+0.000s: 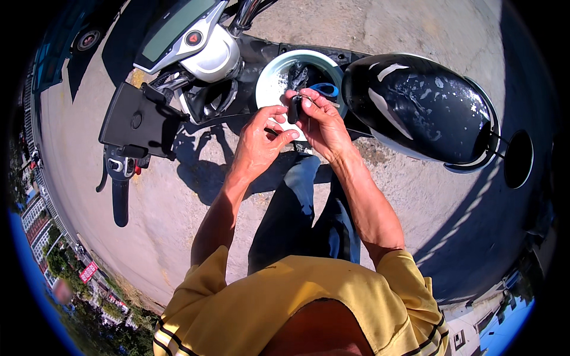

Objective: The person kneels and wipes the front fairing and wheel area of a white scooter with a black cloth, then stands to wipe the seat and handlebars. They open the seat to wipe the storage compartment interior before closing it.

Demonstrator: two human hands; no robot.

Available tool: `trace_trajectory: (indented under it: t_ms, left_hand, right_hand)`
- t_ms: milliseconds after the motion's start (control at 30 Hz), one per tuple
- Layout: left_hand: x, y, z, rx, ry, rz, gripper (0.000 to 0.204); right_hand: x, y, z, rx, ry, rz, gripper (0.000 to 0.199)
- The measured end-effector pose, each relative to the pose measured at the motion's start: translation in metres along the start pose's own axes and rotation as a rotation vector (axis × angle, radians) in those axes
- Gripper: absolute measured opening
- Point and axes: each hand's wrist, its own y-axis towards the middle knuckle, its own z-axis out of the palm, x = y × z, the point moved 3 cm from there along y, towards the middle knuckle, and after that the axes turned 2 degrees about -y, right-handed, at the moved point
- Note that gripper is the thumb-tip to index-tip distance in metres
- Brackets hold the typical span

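Observation:
My right hand [325,126] pinches a small black key fob [294,110] between thumb and fingers, with a bit of metal showing beside it. To its left is my left hand [261,142], wet, its fingers apart and slightly curled, with nothing in them. Both hands are over the near side of a pale basin [267,80]. In the basin lie a dark wet cloth [298,74] and a blue strip-like thing [325,89]. Suds cling to the basin's inner wall.
The basin sits on the footboard of an electric scooter, between its white front column [214,59] and wet black seat [427,101]. At the left, the handlebar grip [120,202] and a black panel [142,118] jut toward me. A round mirror [519,159] is at the right.

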Motion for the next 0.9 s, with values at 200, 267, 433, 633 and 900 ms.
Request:
trace_trajectory:
  t_ms: [200, 267, 433, 633, 900]
  left_hand:
    - [0.005, 0.001, 0.03, -0.089, -0.14, 0.0, 0.06]
    - [0.02, 0.004, 0.028, -0.146, -0.231, 0.004, 0.054]
    - [0.01, 0.007, 0.007, -0.231, -0.248, -0.028, 0.042]
    - [-0.008, -0.004, -0.015, -0.334, 0.194, 0.145, 0.046]
    - [-0.029, 0.002, -0.035, -0.38, 0.281, 0.113, 0.03]
  right_hand:
    - [-0.016, -0.002, 0.014, -0.046, -0.008, -0.121, 0.034]
    - [-0.014, -0.007, 0.022, -0.094, -0.033, -0.148, 0.034]
    - [-0.02, -0.006, 0.009, -0.154, -0.111, -0.084, 0.043]
    - [0.022, -0.023, 0.029, -0.309, -1.238, -0.157, 0.029]
    - [0.026, 0.015, 0.039, 0.345, -1.343, -0.005, 0.035]
